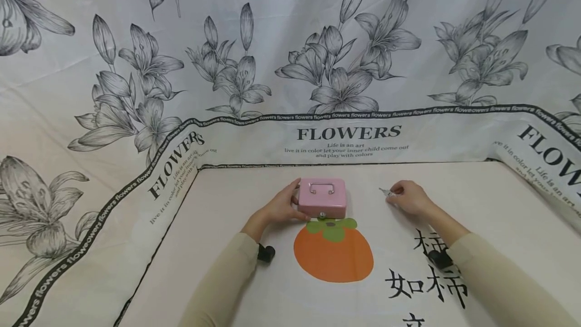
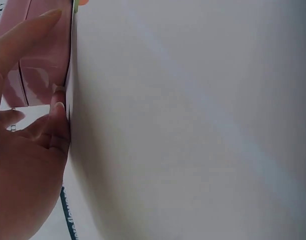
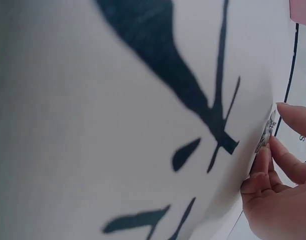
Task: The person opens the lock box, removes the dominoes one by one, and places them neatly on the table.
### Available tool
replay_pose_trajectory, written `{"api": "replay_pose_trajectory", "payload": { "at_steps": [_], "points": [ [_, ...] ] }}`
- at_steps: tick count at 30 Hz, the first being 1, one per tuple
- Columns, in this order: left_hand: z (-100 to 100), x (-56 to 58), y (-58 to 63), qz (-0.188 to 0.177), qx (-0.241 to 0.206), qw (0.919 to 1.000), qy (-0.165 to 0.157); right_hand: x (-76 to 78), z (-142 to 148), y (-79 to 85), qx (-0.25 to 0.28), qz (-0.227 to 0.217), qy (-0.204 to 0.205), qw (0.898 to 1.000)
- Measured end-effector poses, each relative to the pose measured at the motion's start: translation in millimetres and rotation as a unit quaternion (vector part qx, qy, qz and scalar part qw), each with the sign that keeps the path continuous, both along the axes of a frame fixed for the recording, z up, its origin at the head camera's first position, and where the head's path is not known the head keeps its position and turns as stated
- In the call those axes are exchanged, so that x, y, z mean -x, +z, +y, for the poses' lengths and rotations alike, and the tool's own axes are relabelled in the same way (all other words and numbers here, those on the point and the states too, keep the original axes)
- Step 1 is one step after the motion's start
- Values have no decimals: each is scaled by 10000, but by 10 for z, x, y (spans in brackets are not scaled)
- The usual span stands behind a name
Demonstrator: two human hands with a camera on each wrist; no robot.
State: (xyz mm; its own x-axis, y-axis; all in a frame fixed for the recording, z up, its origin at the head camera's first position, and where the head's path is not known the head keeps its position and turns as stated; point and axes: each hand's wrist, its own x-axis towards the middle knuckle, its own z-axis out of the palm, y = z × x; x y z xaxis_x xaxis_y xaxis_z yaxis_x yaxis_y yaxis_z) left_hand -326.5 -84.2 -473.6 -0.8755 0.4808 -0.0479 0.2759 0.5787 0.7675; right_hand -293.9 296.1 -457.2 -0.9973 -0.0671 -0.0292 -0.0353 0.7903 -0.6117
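A pink metal cash box (image 1: 322, 198) with a wire handle on its lid and a small round lock at the front stands on the table cover. My left hand (image 1: 279, 206) grips its left end, thumb along the front face and fingers round the side. In the left wrist view the thumb lies across the pink box (image 2: 43, 55), with a fingertip low at its corner. To the right of the box, my right hand (image 1: 410, 197) pinches small silver keys (image 1: 386, 192) close over the cover. Fingertips partly hide the keys (image 3: 266, 132) in the right wrist view.
The white table cover (image 1: 245, 276) carries a printed orange persimmon (image 1: 333, 255) just in front of the box. Large black characters (image 1: 426, 286) are printed at the right. Behind the table hangs a flower-patterned cloth (image 1: 254, 140).
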Motion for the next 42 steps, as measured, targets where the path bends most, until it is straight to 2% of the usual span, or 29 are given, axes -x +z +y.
{"api": "replay_pose_trajectory", "payload": {
  "at_steps": [6, 13, 26, 42],
  "points": [
    [30, 32, -20, 76, -92, 9999, -32, 31, -13, -22, 139, 79, -73, 9998],
    [57, 36, -8, 90, -38, 9999, -59, 38, -25, -35, 64, 187, -123, 9997],
    [49, 63, -14, 223, -216, 9991, -276, 58, -20, -38, 132, 51, -186, 9997],
    [51, 60, -21, 26, -289, 9994, -205, 57, -29, -3, 213, -52, -84, 9997]
  ]
}}
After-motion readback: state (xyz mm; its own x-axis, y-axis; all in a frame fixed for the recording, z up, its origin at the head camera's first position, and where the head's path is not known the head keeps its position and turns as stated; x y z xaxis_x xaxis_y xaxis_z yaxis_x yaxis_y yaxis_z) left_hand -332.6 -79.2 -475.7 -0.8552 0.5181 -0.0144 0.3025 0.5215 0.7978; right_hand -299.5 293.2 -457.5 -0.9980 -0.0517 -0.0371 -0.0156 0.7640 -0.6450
